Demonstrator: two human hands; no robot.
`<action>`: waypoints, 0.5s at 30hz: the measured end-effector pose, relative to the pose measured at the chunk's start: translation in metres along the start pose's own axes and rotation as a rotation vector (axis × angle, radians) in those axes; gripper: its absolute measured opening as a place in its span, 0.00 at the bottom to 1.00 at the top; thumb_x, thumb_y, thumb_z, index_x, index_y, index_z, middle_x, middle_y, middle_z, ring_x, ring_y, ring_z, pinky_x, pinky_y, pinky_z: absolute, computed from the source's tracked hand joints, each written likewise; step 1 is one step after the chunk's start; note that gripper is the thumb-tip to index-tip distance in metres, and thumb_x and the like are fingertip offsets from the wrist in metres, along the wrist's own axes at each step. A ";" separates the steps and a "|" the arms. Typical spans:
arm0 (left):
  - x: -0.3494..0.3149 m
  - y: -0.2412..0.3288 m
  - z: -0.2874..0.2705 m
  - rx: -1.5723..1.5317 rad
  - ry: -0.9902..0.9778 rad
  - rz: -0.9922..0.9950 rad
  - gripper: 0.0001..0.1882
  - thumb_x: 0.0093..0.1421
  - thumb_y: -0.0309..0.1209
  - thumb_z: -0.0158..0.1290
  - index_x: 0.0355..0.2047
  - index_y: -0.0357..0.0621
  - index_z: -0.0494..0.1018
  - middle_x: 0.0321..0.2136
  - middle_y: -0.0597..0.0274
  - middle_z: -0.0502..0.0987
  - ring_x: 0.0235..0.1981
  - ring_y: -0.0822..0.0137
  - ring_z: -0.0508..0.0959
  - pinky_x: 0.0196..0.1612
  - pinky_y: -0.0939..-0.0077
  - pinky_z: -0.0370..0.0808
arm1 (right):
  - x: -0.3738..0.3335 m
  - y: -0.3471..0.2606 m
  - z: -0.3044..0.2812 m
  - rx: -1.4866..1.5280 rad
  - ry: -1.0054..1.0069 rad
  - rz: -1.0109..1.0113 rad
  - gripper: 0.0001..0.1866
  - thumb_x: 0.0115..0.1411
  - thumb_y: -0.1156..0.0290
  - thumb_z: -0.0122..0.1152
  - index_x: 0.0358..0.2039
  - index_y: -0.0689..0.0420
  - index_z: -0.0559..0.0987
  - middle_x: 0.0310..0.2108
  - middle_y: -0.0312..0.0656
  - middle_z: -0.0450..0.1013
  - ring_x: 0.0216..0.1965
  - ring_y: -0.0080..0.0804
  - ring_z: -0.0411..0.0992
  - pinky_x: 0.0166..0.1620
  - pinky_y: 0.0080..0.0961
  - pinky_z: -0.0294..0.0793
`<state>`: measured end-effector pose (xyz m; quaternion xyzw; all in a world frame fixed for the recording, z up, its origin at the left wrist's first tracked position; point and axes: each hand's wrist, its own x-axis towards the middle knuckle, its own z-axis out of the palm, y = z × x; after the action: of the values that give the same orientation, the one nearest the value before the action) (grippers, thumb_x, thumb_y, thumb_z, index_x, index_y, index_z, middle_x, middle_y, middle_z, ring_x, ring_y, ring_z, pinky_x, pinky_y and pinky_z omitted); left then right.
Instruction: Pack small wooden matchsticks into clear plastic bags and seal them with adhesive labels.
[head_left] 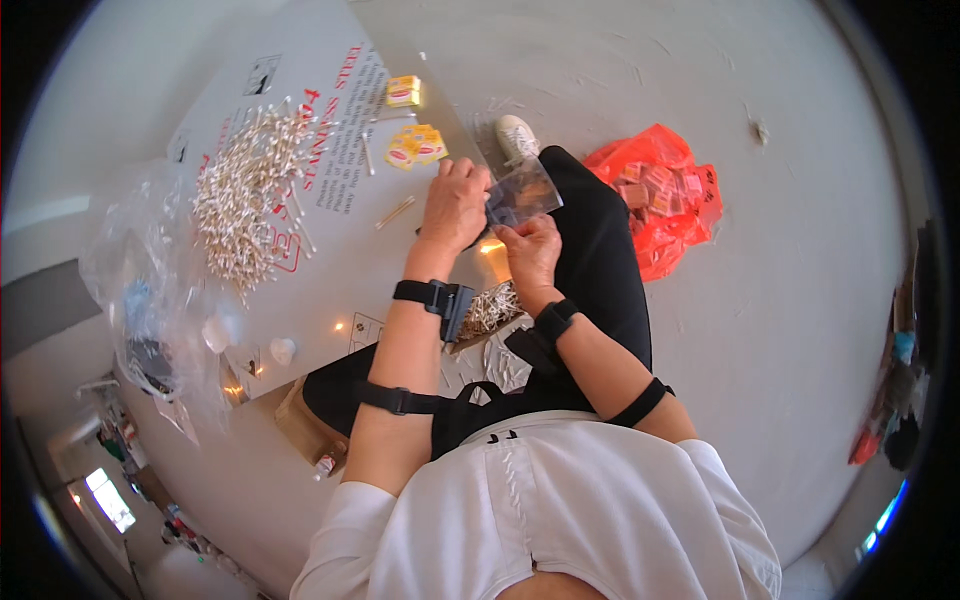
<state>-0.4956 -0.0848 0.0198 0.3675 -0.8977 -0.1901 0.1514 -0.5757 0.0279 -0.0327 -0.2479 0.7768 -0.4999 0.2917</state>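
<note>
A small clear plastic packet (528, 192) is stretched between my hands above the table's right edge. My left hand (457, 203) is closed at the packet's left side, its fingers curled and partly hidden. My right hand (533, 248) pinches the lower edge of the packet between thumb and fingers. Just beyond my left hand lie several yellow printed cards (417, 146), with a small yellow stack (403, 92) farther off. A big heap of cotton swabs (255, 195) spreads over the left of the table, and a few loose cotton swabs (396, 212) lie nearer my left hand.
The grey table (345, 240) bears red and black print. A crumpled clear plastic bag (150, 290) hangs at its left edge. Below my wrists is an open box of cotton swabs (490, 312). On the floor at right sits a red plastic bag (660, 235) holding several pink packs.
</note>
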 end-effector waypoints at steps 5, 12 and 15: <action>-0.016 -0.005 -0.006 -0.191 0.150 -0.075 0.08 0.49 0.20 0.57 0.28 0.42 0.69 0.29 0.55 0.72 0.40 0.50 0.71 0.43 0.57 0.70 | -0.013 0.011 -0.018 0.077 0.038 -0.207 0.12 0.46 0.73 0.71 0.23 0.60 0.73 0.36 0.48 0.70 0.40 0.45 0.69 0.44 0.36 0.69; -0.119 -0.069 -0.040 -0.032 0.513 -0.463 0.09 0.50 0.18 0.56 0.30 0.41 0.69 0.31 0.55 0.73 0.39 0.50 0.72 0.42 0.58 0.70 | -0.020 -0.042 -0.031 0.028 -0.349 -0.301 0.09 0.50 0.80 0.63 0.32 0.61 0.74 0.36 0.46 0.69 0.32 0.43 0.71 0.37 0.32 0.72; -0.150 -0.092 -0.049 0.038 0.572 -0.609 0.10 0.50 0.20 0.57 0.33 0.41 0.70 0.34 0.55 0.73 0.41 0.50 0.71 0.45 0.59 0.69 | -0.002 -0.066 0.005 -0.155 -0.561 -0.492 0.13 0.49 0.81 0.64 0.37 0.61 0.74 0.38 0.48 0.70 0.31 0.44 0.73 0.35 0.34 0.74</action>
<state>-0.3175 -0.0489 0.0020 0.6570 -0.6731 -0.0999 0.3246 -0.5652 0.0013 0.0269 -0.5758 0.6195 -0.4073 0.3448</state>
